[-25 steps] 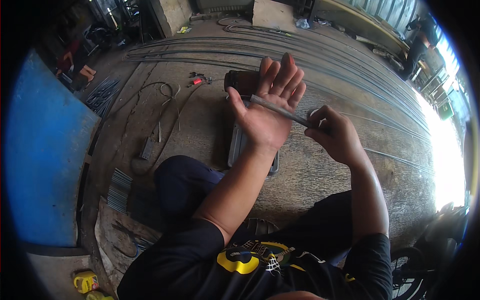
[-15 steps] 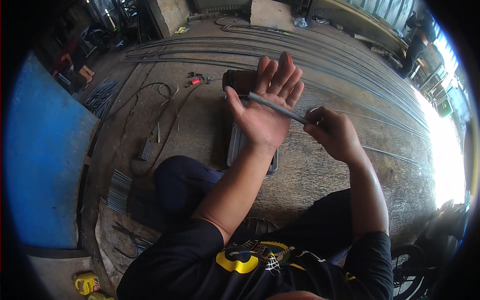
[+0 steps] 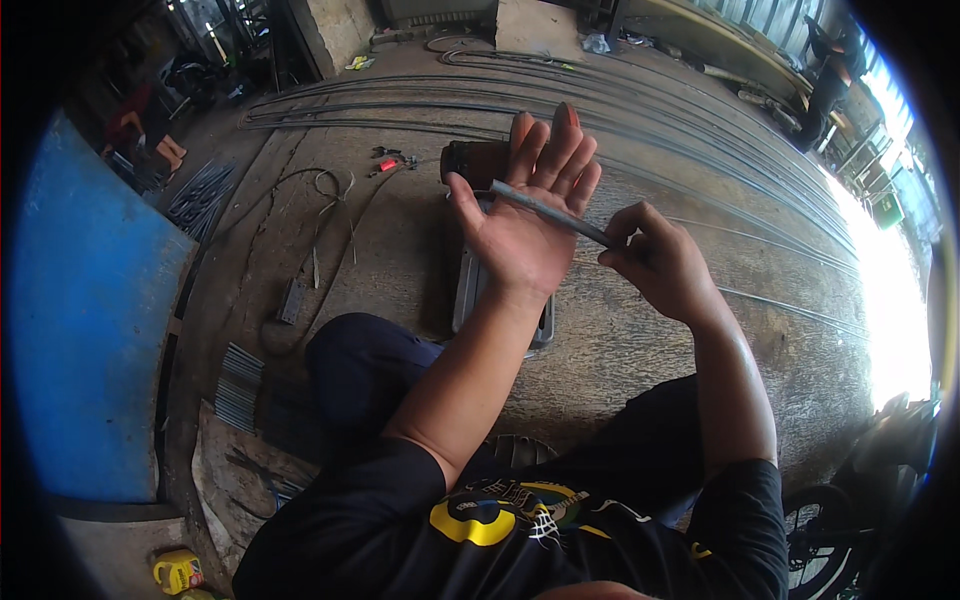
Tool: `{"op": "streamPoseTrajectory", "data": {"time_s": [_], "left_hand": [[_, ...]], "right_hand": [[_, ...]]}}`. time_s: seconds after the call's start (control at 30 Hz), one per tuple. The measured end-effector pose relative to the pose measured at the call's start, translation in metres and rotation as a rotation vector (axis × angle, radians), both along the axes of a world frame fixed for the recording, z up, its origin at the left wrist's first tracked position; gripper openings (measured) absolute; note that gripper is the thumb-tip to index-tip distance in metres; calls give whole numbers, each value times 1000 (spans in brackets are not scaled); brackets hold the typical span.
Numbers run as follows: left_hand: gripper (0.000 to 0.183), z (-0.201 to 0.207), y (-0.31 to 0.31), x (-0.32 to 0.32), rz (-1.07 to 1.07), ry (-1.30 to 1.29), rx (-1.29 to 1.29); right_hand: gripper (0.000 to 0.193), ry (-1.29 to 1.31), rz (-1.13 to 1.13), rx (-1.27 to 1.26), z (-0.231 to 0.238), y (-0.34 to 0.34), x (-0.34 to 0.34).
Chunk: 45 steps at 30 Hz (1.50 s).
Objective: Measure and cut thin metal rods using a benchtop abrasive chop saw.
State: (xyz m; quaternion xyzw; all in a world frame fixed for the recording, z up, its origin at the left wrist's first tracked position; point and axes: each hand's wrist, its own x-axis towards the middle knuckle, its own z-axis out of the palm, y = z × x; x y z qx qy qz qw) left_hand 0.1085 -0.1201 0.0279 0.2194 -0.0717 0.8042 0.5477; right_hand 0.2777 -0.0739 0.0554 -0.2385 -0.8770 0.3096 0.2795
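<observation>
My left hand [image 3: 528, 230] is open, palm up, with its fingers stretched away from me. Across the palm lies a short grey metal rod [image 3: 548, 212]. Its right end is gripped by my right hand [image 3: 660, 262], whose thumb and fingers pinch it. The rod slants down toward the right. Behind my left hand stands a machine with a dark reddish-brown body [image 3: 474, 160] and a grey base [image 3: 468, 295]; my hand and forearm hide much of it.
Long thin metal rods [image 3: 690, 150] stretch across the floor ahead. Cut rods [image 3: 240, 385] lie in a row at left, near a power strip [image 3: 291, 302] and cables. A blue panel [image 3: 90, 320] stands far left. People are at back left and right [image 3: 832, 80]. A motorcycle [image 3: 850, 510] stands right.
Both hands and the rod have shifted very slightly left. The rod still lies across my open left palm, and my right hand keeps its pinch on it.
</observation>
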Motion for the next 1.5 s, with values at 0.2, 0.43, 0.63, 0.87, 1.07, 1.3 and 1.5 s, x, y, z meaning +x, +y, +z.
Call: {"op": "streamPoseTrajectory", "data": {"time_s": [0.2,0.43,0.63,0.87,1.07,1.3,1.5], "left_hand": [[93,-1,1,-1,0,-1,17],[92,-2,1,-2,3,34,53],[93,0,1,-2,19,53,34],[93,0,1,-2,31,61,35],[93,-2,1,-3,22,57,66],[92,-5,7,-14,-12,-63,60],[87,-8,14,-56,283,63,92]], "right_hand": [[32,30,5,40,-2,0,-2],[28,6,-26,-34,-1,-2,-2],[29,-18,-54,-92,2,-4,-2],[26,-34,-25,-23,0,-1,-1],[21,-38,22,5,1,0,-1],[23,45,-272,21,20,-1,10],[30,493,-518,194,82,24,55]]}}
